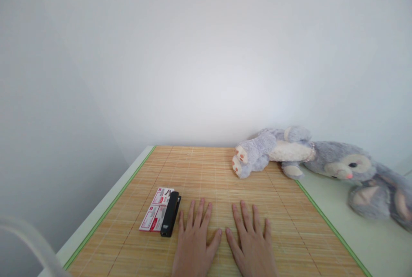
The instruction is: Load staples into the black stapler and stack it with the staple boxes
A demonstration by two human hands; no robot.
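My left hand (195, 245) lies flat on the bamboo mat (206, 170), palm down with its fingers spread. Beside it, also palm down and spread, rests my right hand (252, 242). The two thumbs point toward each other with a small gap between them. Neither hand holds anything. Just left of my left hand is a black stapler (170, 215), apart from the fingers. Several small white and red boxes (154, 217), probably of staples, lie against the stapler's left side, with part of them hidden by it.
A grey plush rabbit (291, 150) lies on its side at the back right, across the mat's green edge and onto the pale tabletop (328, 195). A white wall (206, 62) stands behind. A blurred pale curved thing (32, 238) shows at the lower left.
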